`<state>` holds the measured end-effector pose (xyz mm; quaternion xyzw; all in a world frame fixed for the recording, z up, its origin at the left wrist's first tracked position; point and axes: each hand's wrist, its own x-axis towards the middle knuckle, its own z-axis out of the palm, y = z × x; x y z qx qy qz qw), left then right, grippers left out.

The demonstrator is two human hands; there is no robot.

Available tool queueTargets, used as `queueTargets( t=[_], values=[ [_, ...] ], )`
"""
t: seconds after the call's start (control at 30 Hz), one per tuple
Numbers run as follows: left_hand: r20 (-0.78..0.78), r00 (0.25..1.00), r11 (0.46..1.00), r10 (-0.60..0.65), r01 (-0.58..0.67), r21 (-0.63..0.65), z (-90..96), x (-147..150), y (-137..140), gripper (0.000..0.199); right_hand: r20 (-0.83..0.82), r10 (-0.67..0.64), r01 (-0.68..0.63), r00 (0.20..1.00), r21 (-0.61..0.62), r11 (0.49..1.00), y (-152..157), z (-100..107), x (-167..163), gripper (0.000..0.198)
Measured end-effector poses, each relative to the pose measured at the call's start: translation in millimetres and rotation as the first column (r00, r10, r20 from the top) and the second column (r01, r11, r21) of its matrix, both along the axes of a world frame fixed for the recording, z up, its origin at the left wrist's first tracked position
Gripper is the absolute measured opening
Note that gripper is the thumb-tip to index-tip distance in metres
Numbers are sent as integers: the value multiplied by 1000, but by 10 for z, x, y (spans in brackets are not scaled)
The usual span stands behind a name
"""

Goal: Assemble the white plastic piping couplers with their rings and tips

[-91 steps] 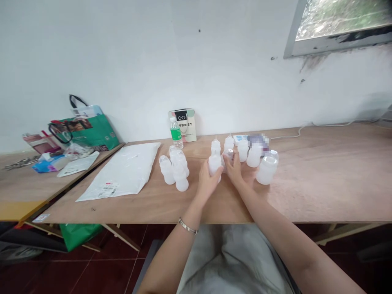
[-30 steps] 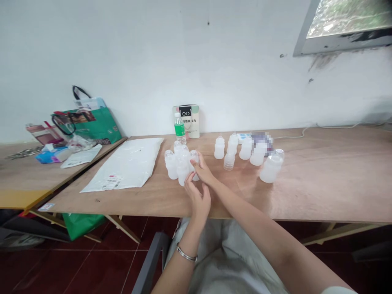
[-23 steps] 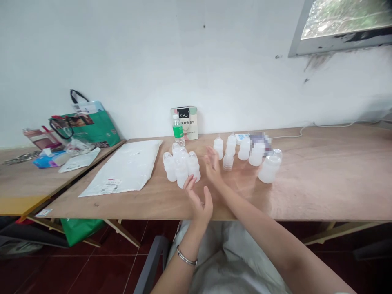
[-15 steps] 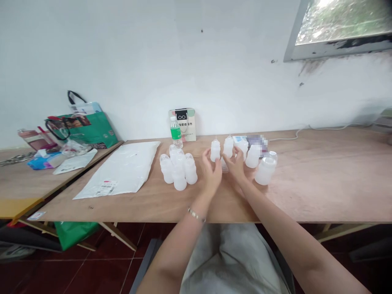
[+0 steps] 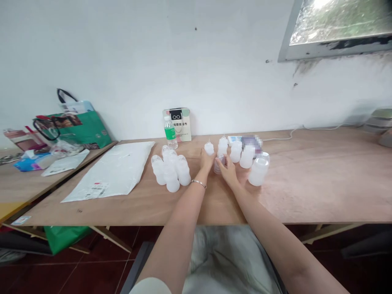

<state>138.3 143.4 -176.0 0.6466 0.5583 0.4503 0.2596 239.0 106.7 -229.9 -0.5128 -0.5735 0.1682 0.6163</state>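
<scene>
Near the worktop [image 5: 306, 183] centre, my left hand [image 5: 206, 160] cups a light, slick plastic bottle [image 5: 209, 148]; my right hand [image 5: 226, 169] pinches a small vial [image 5: 218, 164]; grip bodies gently.

The small white bottle [image 5: 209, 148] under my left hand [image 5: 206, 161] stands upright just above the middle of the frame, translucent plastic with a pointed tip; my fingers cover its lower half, so only the top shows; right of it, against my right hand [image 5: 227, 170], is a stack of clear caps [image 5: 218, 164], short and squat, standing on the wood; I cannot tell how many it holds; both sit in front of the row of similar bottles in the centre of the frame.
</scene>
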Motion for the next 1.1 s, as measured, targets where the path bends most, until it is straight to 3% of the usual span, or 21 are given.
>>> queueTargets(
  t=[0.13,0.27,0.37,0.47,0.63,0.73,0.9,1.1],
  values=[
    [-67,996,996,51,-55,-69,-73,-147,-313,34,-66,-17,17,998,2,1000,-28,0,7,32],
    [-101,994,998,-46,43,-38,-151,-337,-887,34,-151,1,4,989,32,999,-69,43,-20,31],
    [-88,991,994,-102,104,21,-226,-486,-1307,39,-234,16,4,972,84,996,-172,158,-79,31],
    [-48,993,992,-104,108,71,-304,-631,-1550,35,-289,86,-48,953,138,989,-382,351,-197,30],
    [-2,994,984,-109,108,143,-393,-768,-1629,33,-273,302,-259,914,183,948,-835,682,-477,27],
    [18,993,981,-120,116,158,-424,-784,-1618,33,-239,403,-368,884,178,913,-999,774,-589,25],
    [62,983,975,-170,159,157,-474,-795,-1594,42,-148,474,-456,868,142,879,-1037,691,-635,26],
    [87,973,969,-214,201,141,-495,-817,-1597,49,-57,459,-456,886,64,888,-1049,478,-636,28]
  ],
)
